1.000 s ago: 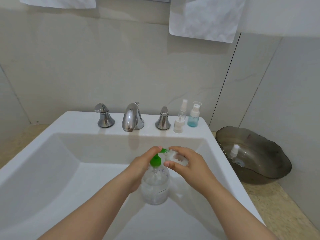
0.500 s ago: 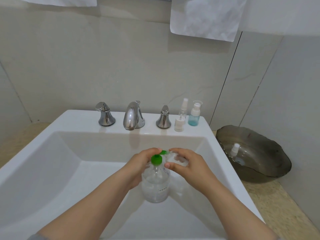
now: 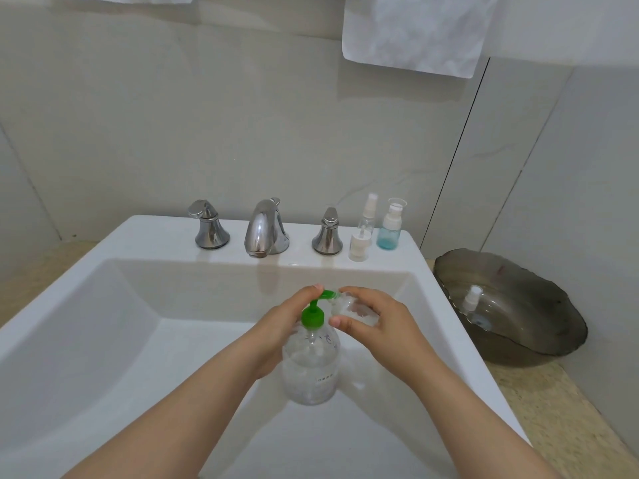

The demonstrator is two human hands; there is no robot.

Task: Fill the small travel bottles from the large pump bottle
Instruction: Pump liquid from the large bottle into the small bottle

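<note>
So the pump head point(image 3: 326, 294) on the large pump bottle point(image 3: 311, 368) has popped back up since half a second ago, one squirt done. The left hand point(image 3: 281, 328) curls round the neck, fingertip on top. The right hand point(image 3: 380, 323) grips the small travel bottle point(image 3: 349, 307) at the nozzle's 3 o'clock. Probably needs more pumps.

Soft even light, sharp, wide-angle edge bowing.
</note>
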